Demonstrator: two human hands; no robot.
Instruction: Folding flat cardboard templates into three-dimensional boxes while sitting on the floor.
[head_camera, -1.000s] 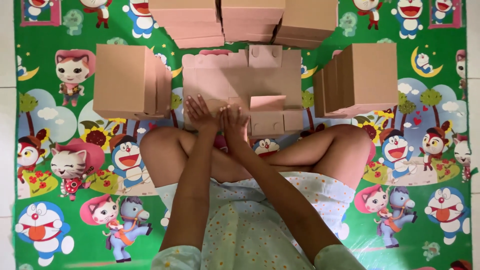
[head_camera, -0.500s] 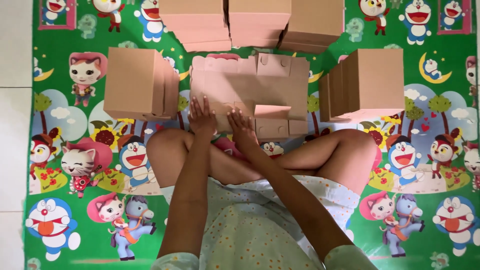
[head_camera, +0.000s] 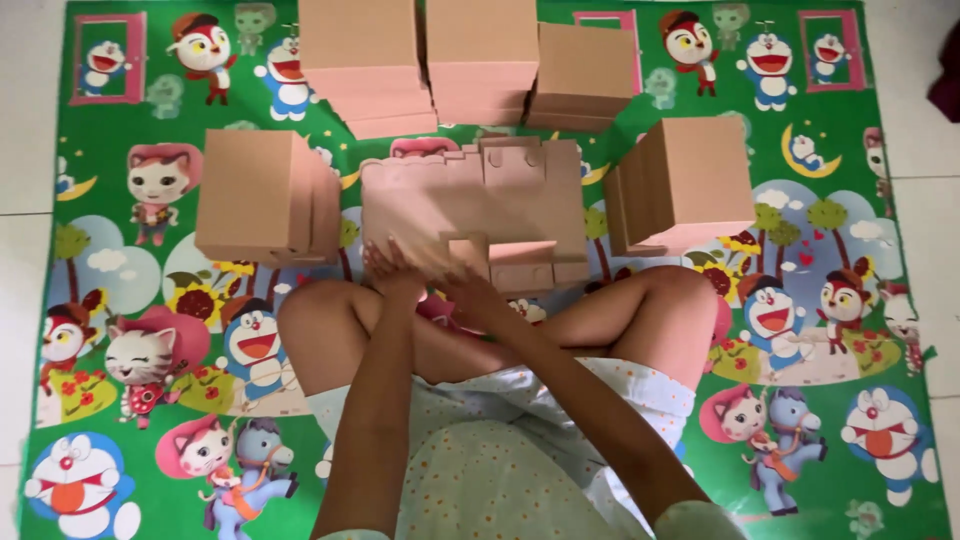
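I sit cross-legged on a cartoon play mat (head_camera: 130, 330). A flat pinkish-brown cardboard box blank (head_camera: 470, 195) lies just beyond my shins. My left hand (head_camera: 395, 268) grips its near left edge with fingers spread. My right hand (head_camera: 472, 288) is beside it, at a small flap (head_camera: 465, 250) on the near edge that stands raised. Both hands are blurred by motion.
Assembled cardboard boxes stand in a stack to the left (head_camera: 250, 190) and to the right (head_camera: 690, 180) of the blank. Three more stacks (head_camera: 480, 45) line the far edge of the mat. White floor tiles (head_camera: 25, 150) surround the mat.
My hands have gone from lying flat on the blank to gripping its near edge. The near part with the small flap has come up a little. The view has tilted downward.
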